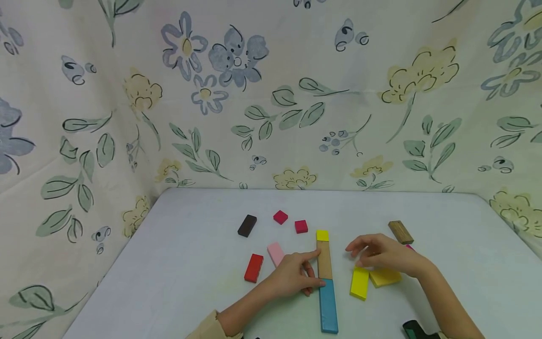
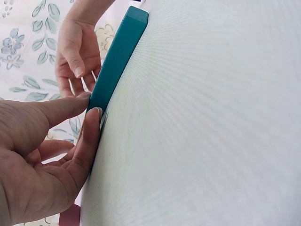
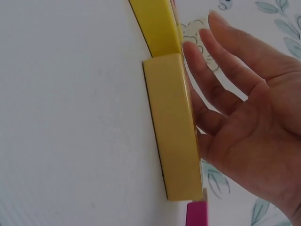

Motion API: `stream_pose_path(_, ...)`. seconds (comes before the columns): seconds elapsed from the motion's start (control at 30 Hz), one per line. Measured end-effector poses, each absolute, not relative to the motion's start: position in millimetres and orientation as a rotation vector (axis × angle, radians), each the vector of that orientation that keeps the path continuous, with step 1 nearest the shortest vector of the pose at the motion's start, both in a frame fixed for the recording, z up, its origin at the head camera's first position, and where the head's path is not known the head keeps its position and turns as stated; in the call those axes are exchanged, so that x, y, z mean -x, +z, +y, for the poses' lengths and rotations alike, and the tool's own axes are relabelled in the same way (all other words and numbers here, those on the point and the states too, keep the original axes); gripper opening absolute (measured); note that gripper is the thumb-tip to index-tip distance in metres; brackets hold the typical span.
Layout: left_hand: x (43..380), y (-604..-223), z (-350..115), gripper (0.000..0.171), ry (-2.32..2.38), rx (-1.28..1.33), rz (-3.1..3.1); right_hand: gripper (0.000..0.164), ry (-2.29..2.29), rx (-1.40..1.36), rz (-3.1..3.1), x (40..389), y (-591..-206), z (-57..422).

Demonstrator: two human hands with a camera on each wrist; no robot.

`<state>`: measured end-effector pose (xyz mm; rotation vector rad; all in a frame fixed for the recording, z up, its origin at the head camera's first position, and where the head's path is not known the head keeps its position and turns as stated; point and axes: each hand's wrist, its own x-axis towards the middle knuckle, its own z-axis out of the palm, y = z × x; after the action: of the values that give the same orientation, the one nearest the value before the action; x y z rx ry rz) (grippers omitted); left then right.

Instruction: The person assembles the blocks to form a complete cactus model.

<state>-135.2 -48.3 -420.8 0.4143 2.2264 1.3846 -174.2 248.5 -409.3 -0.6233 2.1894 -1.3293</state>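
Observation:
A straight row of flat blocks lies on the white table: a small yellow block point(image 1: 322, 235) at the far end, a tan block point(image 1: 324, 261) in the middle and a long blue block point(image 1: 328, 308) nearest me. My left hand point(image 1: 292, 273) touches the row from the left, index fingertip at the tan block's side and thumb tip at the blue block's far end. To the right, my right hand point(image 1: 383, 254) hovers with relaxed fingers and nothing in its grasp. Close under it lie a bright yellow block point(image 1: 359, 284) and a darker yellow block point(image 3: 173, 127).
Left of the row are a red block point(image 1: 253, 268), a partly covered pink block point(image 1: 275, 253), a black block point(image 1: 247, 226) and two small crimson blocks point(image 1: 280, 217). A brown block point(image 1: 400, 232) and a mostly hidden magenta block point(image 3: 196, 214) lie right. Floral cloth point(image 1: 271, 141) hangs behind.

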Motion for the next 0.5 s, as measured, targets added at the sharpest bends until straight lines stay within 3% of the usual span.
stream_pose_path(0.5,135,-420,-48,0.074,1.39,-0.418,2.225,0.039,-1.3,0.713,2.02,177,-418,261)
